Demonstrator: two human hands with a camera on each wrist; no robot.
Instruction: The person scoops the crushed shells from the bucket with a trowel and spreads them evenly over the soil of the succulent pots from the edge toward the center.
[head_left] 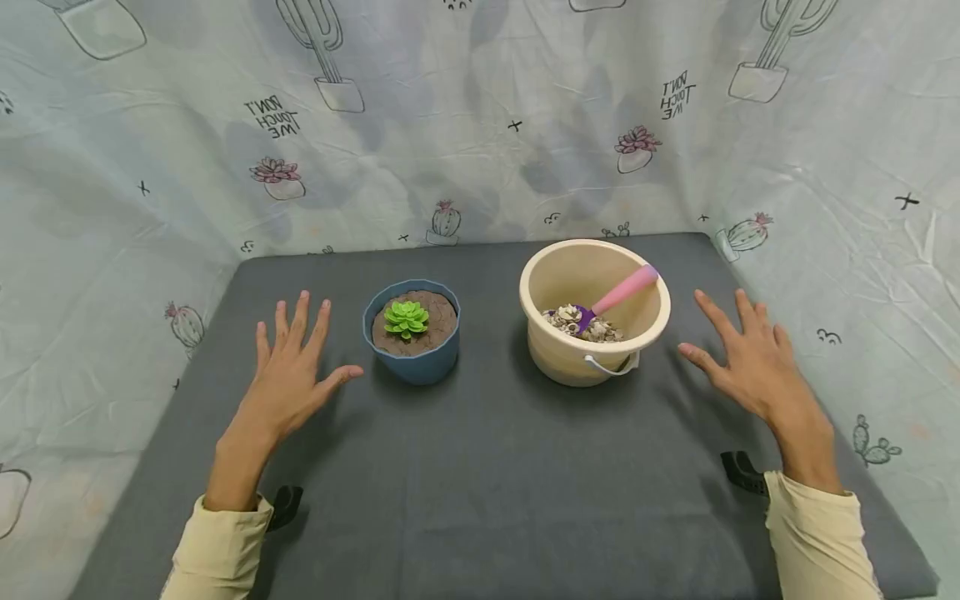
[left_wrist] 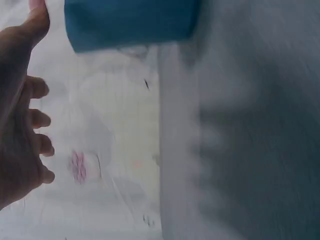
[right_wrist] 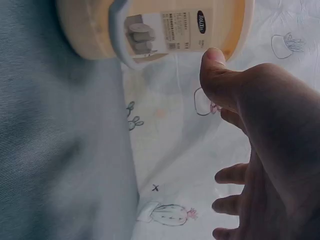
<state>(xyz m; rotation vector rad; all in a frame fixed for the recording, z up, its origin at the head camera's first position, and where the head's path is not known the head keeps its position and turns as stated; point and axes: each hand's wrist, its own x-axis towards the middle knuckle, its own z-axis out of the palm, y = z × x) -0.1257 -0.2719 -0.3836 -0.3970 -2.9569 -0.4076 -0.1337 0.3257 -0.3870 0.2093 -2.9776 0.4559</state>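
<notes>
My left hand (head_left: pixel 288 379) hovers over the table with fingers spread, holding nothing. Just right of it stands a blue plant pot (head_left: pixel 420 367) filled with brown soil (head_left: pixel 390 340), a small green succulent (head_left: pixel 406 319) in its middle. The pot's side (left_wrist: pixel 130 25) shows at the top of the left wrist view. My right hand (head_left: pixel 757 367), also spread and holding nothing, is apart from a cream bucket (head_left: pixel 555 354) on its left. Inside the bucket lie pale pebble-like bits (head_left: pixel 600 332) and a small scoop with a pink handle (head_left: pixel 626 287); its purple end is partly buried.
A grey cloth-covered table (head_left: pixel 480 483) carries both containers. Behind and at the sides hangs a white curtain (head_left: pixel 480 125) printed with cacti. The bucket's pale handle (head_left: pixel 611 367) hangs down at its front, and a label (right_wrist: pixel 175 31) is on its side.
</notes>
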